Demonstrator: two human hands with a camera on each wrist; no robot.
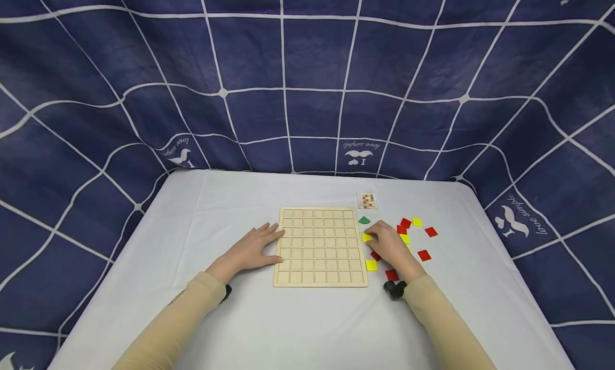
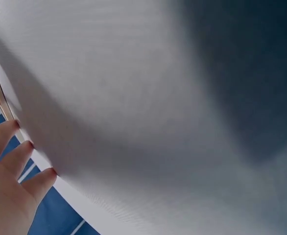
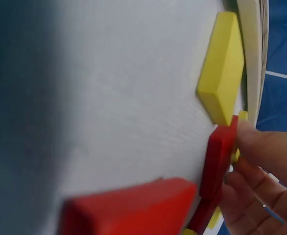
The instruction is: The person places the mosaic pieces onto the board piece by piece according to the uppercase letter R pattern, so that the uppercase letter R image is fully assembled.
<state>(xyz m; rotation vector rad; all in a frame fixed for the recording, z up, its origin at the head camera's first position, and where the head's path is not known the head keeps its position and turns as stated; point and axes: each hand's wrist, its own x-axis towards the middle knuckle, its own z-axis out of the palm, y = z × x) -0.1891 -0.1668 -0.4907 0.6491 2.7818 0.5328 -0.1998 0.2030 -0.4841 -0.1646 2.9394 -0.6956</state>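
Observation:
A pale wooden grid board point(image 1: 319, 247) lies flat on the table. My left hand point(image 1: 254, 248) rests at its left edge with fingers spread, thumb and fingertips right at the rim. Just off the board's right edge, my right hand point(image 1: 386, 243) pinches a yellow square tile point(image 1: 367, 237) between thumb and fingers. Close by lie another yellow tile point(image 3: 223, 63) and a red tile point(image 3: 219, 159), both near the thumb in the right wrist view. Another red tile point(image 3: 133, 208) looms blurred in the foreground there.
A small patterned card point(image 1: 367, 201) lies beyond the board's far right corner. Near it is a green fan-shaped piece point(image 1: 364, 220). Several red and yellow tiles are scattered right of my hand, among them a red one point(image 1: 424, 255). A blue checked curtain point(image 1: 312, 113) surrounds the white-covered table.

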